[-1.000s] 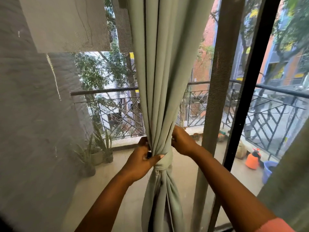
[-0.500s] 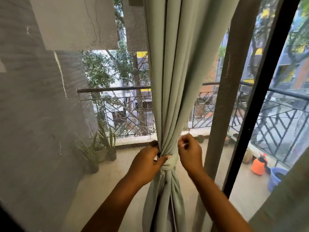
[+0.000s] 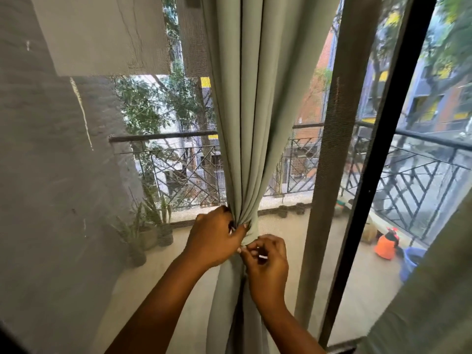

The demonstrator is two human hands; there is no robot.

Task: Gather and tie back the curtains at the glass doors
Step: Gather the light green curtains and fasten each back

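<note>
A pale green curtain (image 3: 252,103) hangs in the middle of the view, gathered into a tight bunch at waist height. A tie-back band (image 3: 251,232) of the same cloth wraps the bunch. My left hand (image 3: 213,238) grips the bunch from the left, thumb pressed on the band. My right hand (image 3: 267,261) sits just below and right of the band, fingertips pinching its end. Below the hands the curtain falls in loose folds. A second curtain (image 3: 434,290) shows at the right edge.
A mesh screen covers the doorway on the left. A dark door frame (image 3: 378,154) runs diagonally on the right. Beyond lies a balcony with a metal railing (image 3: 178,172), potted plants (image 3: 148,231), an orange sprayer (image 3: 385,245) and a blue bucket (image 3: 411,261).
My right hand has dropped from the right side of the bunch to the front, just under the band. My left hand has kept its grip.
</note>
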